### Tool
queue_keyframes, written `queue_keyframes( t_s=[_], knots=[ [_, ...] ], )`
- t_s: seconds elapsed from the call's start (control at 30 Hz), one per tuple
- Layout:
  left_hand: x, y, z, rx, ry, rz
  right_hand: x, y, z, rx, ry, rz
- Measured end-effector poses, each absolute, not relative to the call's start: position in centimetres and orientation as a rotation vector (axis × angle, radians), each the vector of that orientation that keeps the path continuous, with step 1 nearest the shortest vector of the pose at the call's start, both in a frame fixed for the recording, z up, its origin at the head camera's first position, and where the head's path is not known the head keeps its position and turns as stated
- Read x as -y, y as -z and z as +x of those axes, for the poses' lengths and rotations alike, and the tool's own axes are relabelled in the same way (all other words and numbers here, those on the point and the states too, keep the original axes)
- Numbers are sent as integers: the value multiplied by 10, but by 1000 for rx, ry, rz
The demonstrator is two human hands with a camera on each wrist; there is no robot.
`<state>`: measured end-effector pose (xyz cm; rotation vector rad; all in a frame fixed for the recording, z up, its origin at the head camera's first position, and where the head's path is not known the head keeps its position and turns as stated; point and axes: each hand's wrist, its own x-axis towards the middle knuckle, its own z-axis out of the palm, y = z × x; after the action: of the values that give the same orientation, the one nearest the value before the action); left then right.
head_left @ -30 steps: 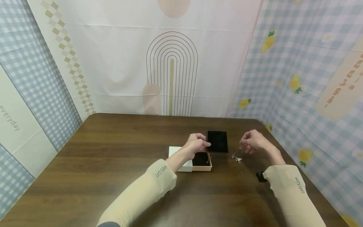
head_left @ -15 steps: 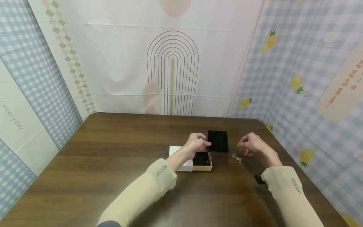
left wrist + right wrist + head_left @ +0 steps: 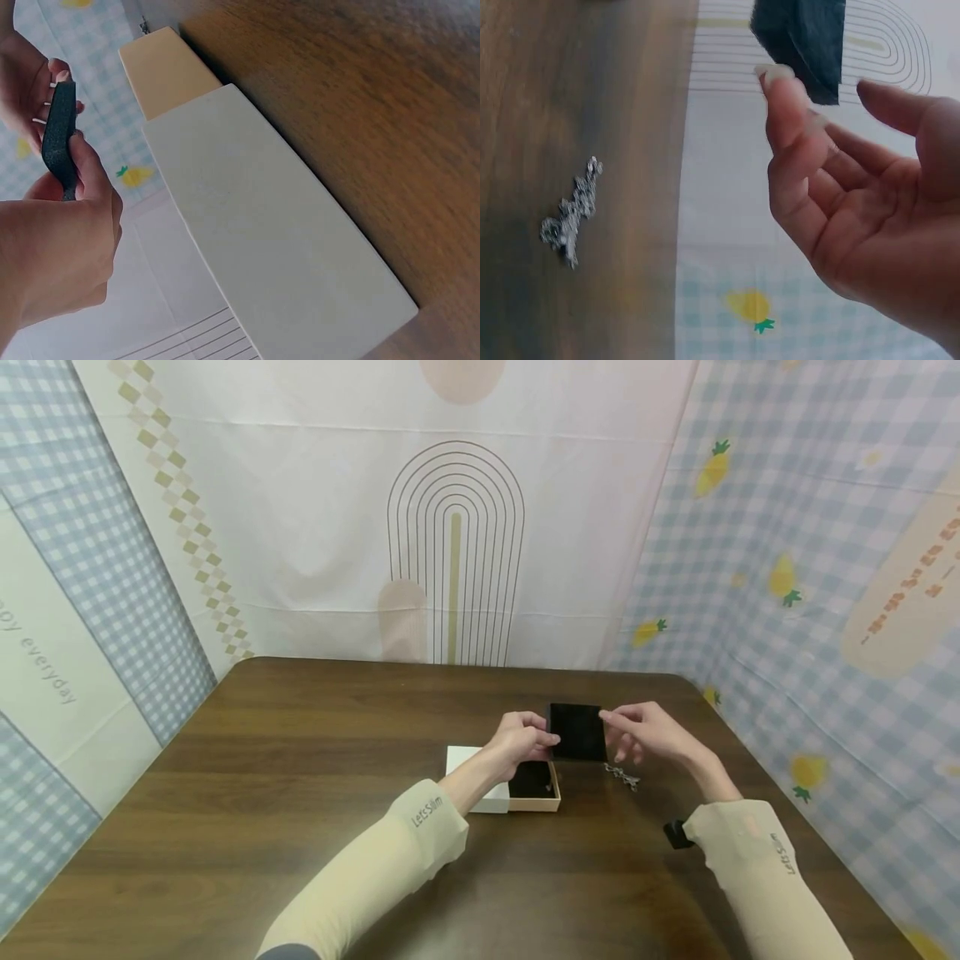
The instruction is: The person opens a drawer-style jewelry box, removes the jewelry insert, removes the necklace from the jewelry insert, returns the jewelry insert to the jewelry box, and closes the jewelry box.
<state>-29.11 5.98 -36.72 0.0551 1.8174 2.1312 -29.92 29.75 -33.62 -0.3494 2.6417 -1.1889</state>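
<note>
My left hand [image 3: 516, 743] pinches the left edge of a flat black square pad [image 3: 577, 732] between thumb and fingers, up off the table. The left wrist view shows this pad [image 3: 58, 139] edge-on, thick and cloth-like. Close at its right edge is my right hand [image 3: 651, 729]. In the right wrist view the thumb and forefinger of that hand [image 3: 855, 187] stand apart, fingertips right by the pad's lower corner. Below it a silver chain [image 3: 622, 776] lies bunched on the table, apart from the fingers.
Under my left forearm sits a white box sleeve [image 3: 491, 802] with a peach drawer [image 3: 534, 806] slid partly out to the right, lined in black. A small black block [image 3: 677, 834] is at my right cuff. Patterned cloths hang behind the brown table [image 3: 337, 718].
My right hand has let go of the silver chain and moved left, up to the pad's right edge. The left hand and pad have stayed nearly still.
</note>
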Motion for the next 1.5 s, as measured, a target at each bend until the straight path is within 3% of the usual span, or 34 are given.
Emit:
queue_keyframes(
  t_s=[0.23,0.5,0.77,1.03,1.5],
  knots=[
    [-55,368,-290,-1859,-2078,127,-292,341,-299,-2630,1142,-379],
    [-31,361,-294,-2202,-1728,394,-288,342,-299,-2588,1140,-381],
    [-7,350,-298,-2598,-703,705,-280,347,-299,-2556,1083,-408],
    [0,350,-288,-2674,-63,740,-273,351,-300,-2522,1037,-440],
    [-1,355,-288,-2674,-84,739,-256,358,-300,-2542,973,-453]
  ],
)
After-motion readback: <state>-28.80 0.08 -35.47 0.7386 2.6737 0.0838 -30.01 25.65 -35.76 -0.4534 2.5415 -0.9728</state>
